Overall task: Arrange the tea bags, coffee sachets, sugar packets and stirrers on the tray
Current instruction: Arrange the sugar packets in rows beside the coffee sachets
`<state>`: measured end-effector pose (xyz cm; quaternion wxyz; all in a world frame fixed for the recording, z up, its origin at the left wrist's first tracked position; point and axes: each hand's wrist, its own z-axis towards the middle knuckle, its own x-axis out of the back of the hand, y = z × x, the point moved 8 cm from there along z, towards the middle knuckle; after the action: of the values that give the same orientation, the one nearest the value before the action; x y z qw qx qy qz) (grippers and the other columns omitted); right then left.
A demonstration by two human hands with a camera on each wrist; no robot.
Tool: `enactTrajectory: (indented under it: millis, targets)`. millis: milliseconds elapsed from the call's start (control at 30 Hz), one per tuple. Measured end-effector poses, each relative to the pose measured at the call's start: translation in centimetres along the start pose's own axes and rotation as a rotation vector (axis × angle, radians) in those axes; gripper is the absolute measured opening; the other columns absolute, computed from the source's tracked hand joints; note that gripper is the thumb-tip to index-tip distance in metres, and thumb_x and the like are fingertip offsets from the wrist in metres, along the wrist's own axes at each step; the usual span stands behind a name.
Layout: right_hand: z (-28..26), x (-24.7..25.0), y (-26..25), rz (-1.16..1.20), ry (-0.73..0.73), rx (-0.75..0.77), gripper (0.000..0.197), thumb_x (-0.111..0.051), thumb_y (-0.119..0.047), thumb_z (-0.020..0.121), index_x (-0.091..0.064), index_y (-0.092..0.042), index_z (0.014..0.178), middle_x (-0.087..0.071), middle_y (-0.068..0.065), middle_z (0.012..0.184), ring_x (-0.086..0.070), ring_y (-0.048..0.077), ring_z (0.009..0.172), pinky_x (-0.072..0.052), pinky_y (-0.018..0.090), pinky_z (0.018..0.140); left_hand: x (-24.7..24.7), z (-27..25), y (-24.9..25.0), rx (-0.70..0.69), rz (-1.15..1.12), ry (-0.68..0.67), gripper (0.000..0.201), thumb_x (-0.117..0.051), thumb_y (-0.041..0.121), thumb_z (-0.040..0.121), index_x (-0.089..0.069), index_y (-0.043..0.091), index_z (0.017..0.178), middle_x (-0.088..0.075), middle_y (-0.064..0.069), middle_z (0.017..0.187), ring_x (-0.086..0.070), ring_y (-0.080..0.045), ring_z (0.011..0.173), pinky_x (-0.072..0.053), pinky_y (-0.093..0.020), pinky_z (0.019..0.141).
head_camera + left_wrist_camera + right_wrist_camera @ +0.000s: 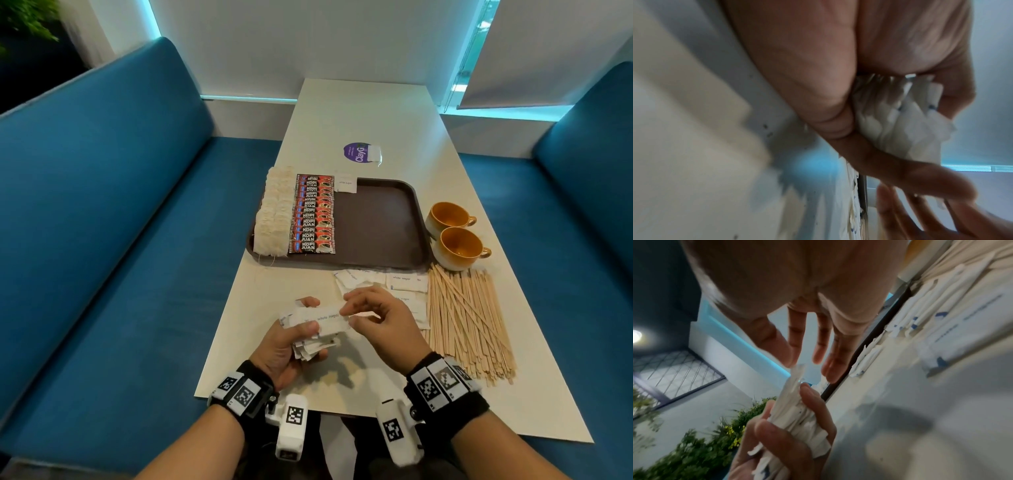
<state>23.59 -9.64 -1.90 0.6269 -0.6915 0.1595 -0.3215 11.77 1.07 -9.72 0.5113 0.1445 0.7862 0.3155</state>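
One tray point(387, 219), two cups point(457, 247), one sugar packet point(346, 183) on tray, two hands point(373, 322)

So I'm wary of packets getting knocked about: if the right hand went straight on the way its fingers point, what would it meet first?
Probably the sugar packets gripped in the left hand; the right hand already pinches the top one's end.

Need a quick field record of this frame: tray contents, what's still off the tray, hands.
tray: brown tray, right half bare
on tray: tea bags in a column at its left edge; coffee sachets in a column beside them; one sugar packet at the far edge
off tray: loose sugar packets and wooden stirrers on the table; two cups right of the tray
left hand: grips a stack of sugar packets
right hand: pinches the stack's top packet
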Motion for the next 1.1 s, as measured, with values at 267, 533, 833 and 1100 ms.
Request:
enactTrajectory:
  millis: [267,533,833,1100]
  targets:
    - [-0.4,-0.7,2.4,0.279,-0.032,-0.253,0.018,-0.079,0.009,0.079,-0.078,0.000,0.095,-0.073,0.026,0.090,-0.069,0.026,0.072,-0.059,0.030,0.070,-0.4,0.0,0.1,-0.003,-0.011,-0.019,0.068,-0.096,0.013,0.058,-0.060,0.018,0.116,-0.064,-0.023,0.115,-0.068,-0.033,0.086,-0.060,-0.035,0.053]
    - [-0.5,-0.4,2.9,0.250,-0.088,-0.274,0.035,-0.076,0.015,0.078,-0.080,-0.010,0.102,-0.077,0.016,0.092,-0.071,0.025,0.070,-0.058,0.026,0.074,-0.3,0.1,0.2,0.000,-0.033,-0.042,0.061,-0.076,-0.004,0.067,-0.052,0.014,0.120,-0.062,-0.023,0.115,-0.066,-0.034,0.088,-0.059,-0.034,0.052]
    - [-0.1,-0.4,2.4,0.312,-0.135,-0.255,0.023,-0.079,0.004,0.081,-0.080,-0.014,0.096,-0.074,0.011,0.109,-0.071,0.026,0.083,-0.061,0.039,0.079,-0.4,0.0,0.0,0.025,-0.023,-0.049,0.061,-0.076,-0.005,0.068,-0.053,0.016,0.120,-0.063,-0.021,0.117,-0.066,-0.034,0.091,-0.060,-0.036,0.056]
    - [0.2,-0.8,2.6,0.226,-0.152,-0.268,0.031,-0.083,0.011,0.073,-0.080,-0.007,0.097,-0.076,0.013,0.096,-0.070,0.031,0.073,-0.062,0.035,0.077,-0.5,0.0,0.0,0.038,-0.033,-0.040,0.061,-0.080,-0.002,0.067,-0.053,0.017,0.119,-0.060,-0.025,0.120,-0.066,-0.033,0.090,-0.059,-0.036,0.055]
